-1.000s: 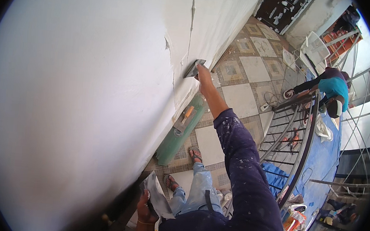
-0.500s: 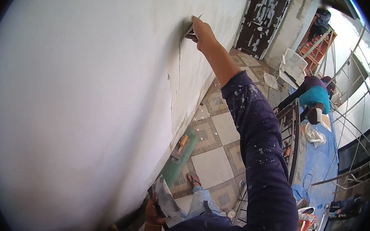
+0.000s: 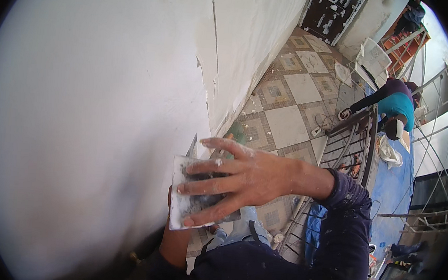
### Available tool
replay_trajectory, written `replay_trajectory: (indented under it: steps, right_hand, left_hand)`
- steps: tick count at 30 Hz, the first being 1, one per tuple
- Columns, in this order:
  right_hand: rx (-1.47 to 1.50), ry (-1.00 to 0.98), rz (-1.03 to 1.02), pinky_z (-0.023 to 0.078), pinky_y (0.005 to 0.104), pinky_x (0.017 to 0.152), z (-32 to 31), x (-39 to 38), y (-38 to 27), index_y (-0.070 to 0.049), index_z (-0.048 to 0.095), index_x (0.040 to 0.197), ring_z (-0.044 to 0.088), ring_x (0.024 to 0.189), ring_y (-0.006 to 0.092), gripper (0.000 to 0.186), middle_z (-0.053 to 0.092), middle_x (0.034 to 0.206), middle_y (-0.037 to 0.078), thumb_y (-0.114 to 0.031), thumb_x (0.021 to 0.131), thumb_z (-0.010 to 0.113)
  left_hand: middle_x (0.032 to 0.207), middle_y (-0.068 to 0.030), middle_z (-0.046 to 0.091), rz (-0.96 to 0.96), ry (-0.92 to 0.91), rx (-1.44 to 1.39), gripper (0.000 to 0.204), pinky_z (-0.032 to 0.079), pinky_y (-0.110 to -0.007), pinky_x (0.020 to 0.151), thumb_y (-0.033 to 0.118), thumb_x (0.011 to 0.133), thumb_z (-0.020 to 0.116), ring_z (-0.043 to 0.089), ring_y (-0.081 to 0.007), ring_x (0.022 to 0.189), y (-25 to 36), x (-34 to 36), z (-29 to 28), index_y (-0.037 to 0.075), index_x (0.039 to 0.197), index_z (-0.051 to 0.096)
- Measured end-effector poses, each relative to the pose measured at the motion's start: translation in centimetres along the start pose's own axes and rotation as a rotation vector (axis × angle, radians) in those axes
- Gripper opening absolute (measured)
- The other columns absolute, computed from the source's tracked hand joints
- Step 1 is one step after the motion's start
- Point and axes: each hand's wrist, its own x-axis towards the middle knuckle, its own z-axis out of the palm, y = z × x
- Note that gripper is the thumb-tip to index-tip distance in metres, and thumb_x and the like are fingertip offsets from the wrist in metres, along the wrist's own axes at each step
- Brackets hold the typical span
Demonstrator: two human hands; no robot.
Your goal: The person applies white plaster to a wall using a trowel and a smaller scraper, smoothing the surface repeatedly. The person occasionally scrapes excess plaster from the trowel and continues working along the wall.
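My right hand (image 3: 231, 180) is in front of me, fingers spaced along the back of a flat rectangular steel putty blade (image 3: 176, 210) that it holds. White and grey filler smears the blade. My left forearm (image 3: 176, 247) rises from below, and its hand is behind the blade with the fingers hidden. A pointed metal edge (image 3: 194, 145) sticks up just beyond the blade; what it belongs to is covered. Left of both hands stands a white wall (image 3: 107, 88) with a long vertical crack (image 3: 215, 29) and flaking edges low down.
Patterned floor tiles (image 3: 291, 127) run along the wall to a patched dark door (image 3: 333, 14). A green object (image 3: 237, 132) shows behind my hand. Right are a metal railing (image 3: 347, 149), blue sheeting (image 3: 385, 200), a white chair (image 3: 373, 59) and a bent-over person (image 3: 398, 103); another person (image 3: 413, 17) is farther back.
My right hand has come from high on the wall down and back toward me with the blade, meeting my left hand, which has risen. The view has shifted slightly.
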Motion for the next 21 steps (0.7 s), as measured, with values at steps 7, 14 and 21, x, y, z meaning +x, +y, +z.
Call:
replay_trajectory:
  steps: [7, 14, 21]
  right_hand:
    - [-0.148, -0.147, 0.715, 0.037, 0.0480, 0.105, 15.0, -13.9, 5.4, -0.030, 0.046, 0.138, 0.040, 0.129, 0.0303, 0.059, 0.043, 0.140, 0.006, -0.013, 0.083, 0.059]
    - [1.183, 0.572, 1.903, 0.050, 0.0443, 0.082, 42.6, -25.7, 20.6, -0.006, 0.047, 0.130, 0.057, 0.099, 0.0241, 0.037, 0.055, 0.116, 0.010, -0.025, 0.098, 0.047]
    - [1.337, 1.034, 2.064, 0.047, 0.0408, 0.077, 52.9, -25.6, 29.7, -0.009, 0.050, 0.119, 0.054, 0.094, 0.0197, 0.033, 0.055, 0.109, 0.004, -0.031, 0.095, 0.050]
  left_hand:
    - [0.078, -0.0203, 0.065, 0.148, -0.002, 0.289, 0.036, 0.051, -0.035, 0.036, 0.031, 0.103, 0.031, 0.062, -0.0301, 0.047, 3.1, -2.1, -2.0, 0.005, 0.125, 0.042]
    - [0.066, -0.0177, 0.060, 0.206, 0.367, 0.470, 0.034, 0.046, -0.035, 0.030, 0.034, 0.102, 0.033, 0.057, -0.0290, 0.037, 0.4, -8.8, -8.1, 0.005, 0.117, 0.044]
    - [0.064, -0.0159, 0.060, 0.160, 0.604, 0.436, 0.037, 0.042, -0.035, 0.034, 0.038, 0.101, 0.033, 0.052, -0.0270, 0.035, -2.1, -12.4, -9.4, 0.007, 0.116, 0.047]
